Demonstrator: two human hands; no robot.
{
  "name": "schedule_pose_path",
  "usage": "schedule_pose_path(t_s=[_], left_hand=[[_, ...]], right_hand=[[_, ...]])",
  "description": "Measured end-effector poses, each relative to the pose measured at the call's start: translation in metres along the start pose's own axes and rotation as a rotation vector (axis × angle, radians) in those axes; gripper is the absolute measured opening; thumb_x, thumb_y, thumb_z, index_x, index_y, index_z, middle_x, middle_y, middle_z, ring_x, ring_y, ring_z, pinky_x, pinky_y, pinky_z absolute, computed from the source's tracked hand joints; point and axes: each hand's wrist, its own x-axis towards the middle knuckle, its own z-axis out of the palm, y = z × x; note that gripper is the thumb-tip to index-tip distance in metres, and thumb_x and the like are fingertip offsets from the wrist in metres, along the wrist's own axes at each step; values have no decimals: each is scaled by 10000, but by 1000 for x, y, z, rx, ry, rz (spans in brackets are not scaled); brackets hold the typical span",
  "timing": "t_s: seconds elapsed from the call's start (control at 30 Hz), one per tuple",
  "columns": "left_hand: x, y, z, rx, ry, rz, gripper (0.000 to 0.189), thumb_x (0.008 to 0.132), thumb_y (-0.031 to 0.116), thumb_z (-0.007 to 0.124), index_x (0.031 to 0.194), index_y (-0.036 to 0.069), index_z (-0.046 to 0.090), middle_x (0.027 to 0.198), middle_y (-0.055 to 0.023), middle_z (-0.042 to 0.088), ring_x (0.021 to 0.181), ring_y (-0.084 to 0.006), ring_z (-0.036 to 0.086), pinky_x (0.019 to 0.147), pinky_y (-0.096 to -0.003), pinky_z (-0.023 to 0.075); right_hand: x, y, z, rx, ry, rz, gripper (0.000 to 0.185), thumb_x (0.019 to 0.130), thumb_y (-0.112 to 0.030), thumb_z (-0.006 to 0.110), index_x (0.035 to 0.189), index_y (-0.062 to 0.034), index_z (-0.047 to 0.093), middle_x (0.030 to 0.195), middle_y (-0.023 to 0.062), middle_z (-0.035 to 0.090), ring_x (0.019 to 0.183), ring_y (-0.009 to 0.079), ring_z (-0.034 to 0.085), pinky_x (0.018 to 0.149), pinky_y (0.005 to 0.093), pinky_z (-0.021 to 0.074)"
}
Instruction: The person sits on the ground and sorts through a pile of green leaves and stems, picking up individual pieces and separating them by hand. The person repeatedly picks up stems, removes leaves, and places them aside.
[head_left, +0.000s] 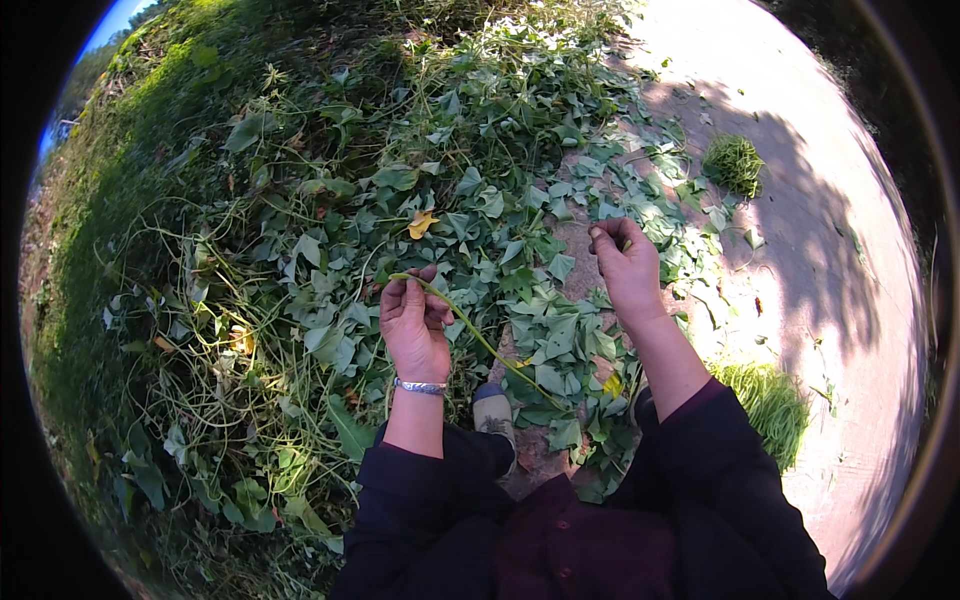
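Observation:
A long green leaf stalk (487, 346) is pinched between the thumb and fingers of my left hand (415, 326). It arcs down to the right, its lower end over the leaves between my feet. My right hand (628, 266) is held up to the right, apart from that stalk, thumb pressed against curled fingers. A small green bit of stem (627, 245) shows at its fingers; the rest is hidden. Below both hands lie many loose, lobed green leaves (559, 330), resembling sweet potato leaves. Among them is a yellow leaf (421, 223).
Tangled vines (217, 330) heap up at the left. On the pale concrete path (817, 270) at the right sit a bunch of green stalks (733, 165) and a larger pile of stalks (769, 416) beside my right sleeve. My shoe (493, 412) stands among the leaves.

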Motion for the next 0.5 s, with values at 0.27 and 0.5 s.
schedule_pose_path(t_s=[0.27,0.5], left_hand=[[-26,-20,21,356,-233,-65,106,866,83,558,957,42,596,876,-73,648,554,-61,532,521,-195,452],[-30,-28,20,512,-292,-3,116,846,18,563,951,19,612,831,-29,617,572,-59,508,527,-184,438]], right_hand=[[-25,-8,25,-224,-202,-478,151,773,-69,630,918,-31,606,753,78,565,628,154,532,563,269,442],[-31,-20,25,-206,-379,-560,168,730,-45,665,890,-46,611,757,71,568,641,189,550,566,277,451]])
